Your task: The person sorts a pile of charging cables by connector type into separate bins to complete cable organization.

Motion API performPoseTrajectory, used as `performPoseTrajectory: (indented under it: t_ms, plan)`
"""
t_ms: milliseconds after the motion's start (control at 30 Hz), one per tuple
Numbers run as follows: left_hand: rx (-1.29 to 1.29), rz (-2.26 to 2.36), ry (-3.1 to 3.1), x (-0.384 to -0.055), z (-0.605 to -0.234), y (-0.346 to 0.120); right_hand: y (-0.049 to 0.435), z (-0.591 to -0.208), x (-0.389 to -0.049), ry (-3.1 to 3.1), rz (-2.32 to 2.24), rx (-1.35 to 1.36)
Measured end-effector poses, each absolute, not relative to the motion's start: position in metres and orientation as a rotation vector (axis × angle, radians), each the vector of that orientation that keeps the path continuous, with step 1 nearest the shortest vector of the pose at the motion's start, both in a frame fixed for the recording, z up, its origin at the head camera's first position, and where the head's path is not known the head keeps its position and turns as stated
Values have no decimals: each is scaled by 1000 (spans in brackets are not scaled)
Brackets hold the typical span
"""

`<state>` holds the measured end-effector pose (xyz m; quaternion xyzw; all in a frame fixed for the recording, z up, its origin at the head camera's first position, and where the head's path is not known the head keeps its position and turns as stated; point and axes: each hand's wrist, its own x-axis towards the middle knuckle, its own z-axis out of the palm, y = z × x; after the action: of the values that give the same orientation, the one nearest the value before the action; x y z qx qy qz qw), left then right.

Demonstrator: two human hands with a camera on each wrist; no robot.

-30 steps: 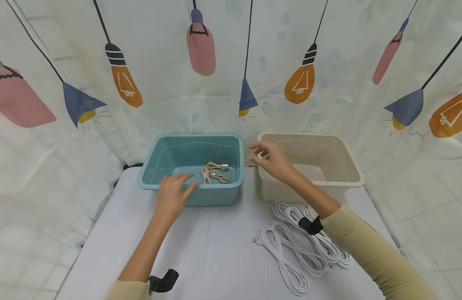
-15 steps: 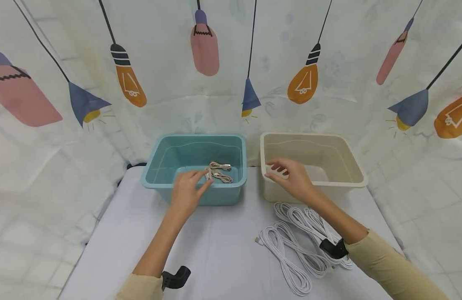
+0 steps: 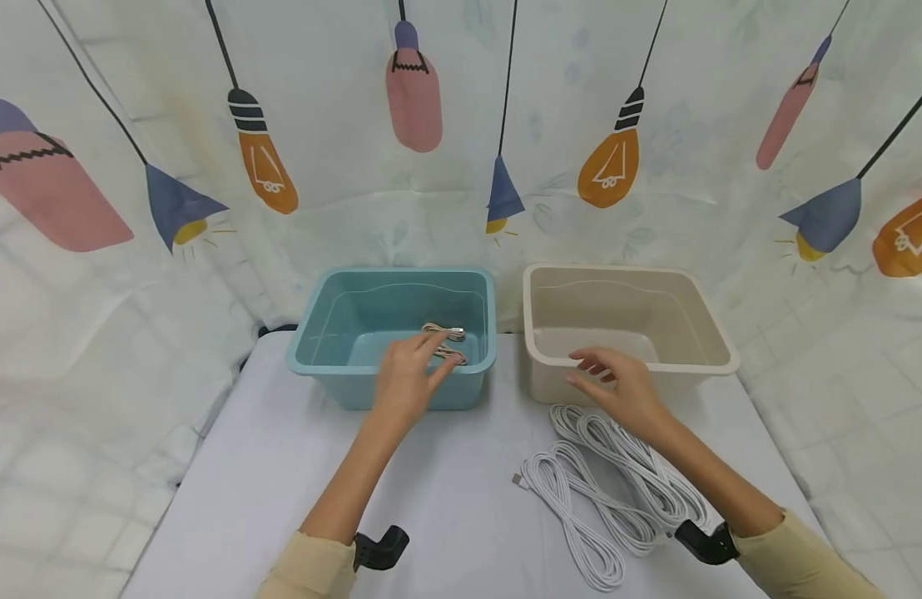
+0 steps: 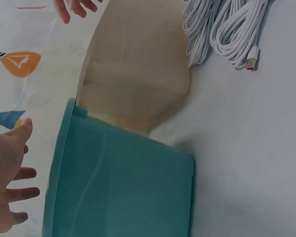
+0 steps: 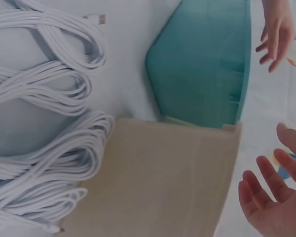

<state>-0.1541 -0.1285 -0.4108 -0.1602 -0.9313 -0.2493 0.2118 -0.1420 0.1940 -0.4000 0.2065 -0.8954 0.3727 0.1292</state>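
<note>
My left hand (image 3: 408, 378) hovers over the near rim of the teal bin (image 3: 356, 370), its thumb and fingers spread and nothing between them. Small beige cable bundles (image 3: 453, 355) lie inside that bin, partly hidden behind the fingers. At the near side of the cream bin (image 3: 611, 299) hangs my right hand (image 3: 618, 387), fingers loosely bent and holding nothing. Coiled white cables (image 3: 581, 516) rest on the table below it; one USB plug (image 4: 252, 62) shows in the left wrist view. The right wrist view shows the right hand (image 5: 281, 197) with parted fingers beside the cream bin.
Both bins stand side by side at the back of the white-covered table (image 3: 281, 491), with a narrow gap between them. Behind them hangs a curtain (image 3: 423, 208) printed with lamps and bulbs. Each wrist wears a black camera mount (image 3: 382, 549).
My left hand has moved right along the teal bin to above the beige cable bundles. The right hand has come down and right, from the cream bin's left rim to its near side.
</note>
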Motion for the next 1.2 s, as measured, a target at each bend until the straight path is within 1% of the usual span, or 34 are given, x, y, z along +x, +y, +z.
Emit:
performPoseTrajectory:
  t_ms: [233, 433, 733, 1200]
  plan:
    - [-482, -648, -2587, -159, -409, -107, 213, -411, -128, -2638, 1054, 583]
    - [-522, -641, -2579, -164, -410, -90, 228, -429, -119, -2610, 974, 600]
    - [-603, -544, -2601, -171, -414, -70, 249, -457, -105, -2596, 974, 559]
    - [-766, -439, -2613, -176, -419, -39, 269, -501, -86, -2717, 930, 380]
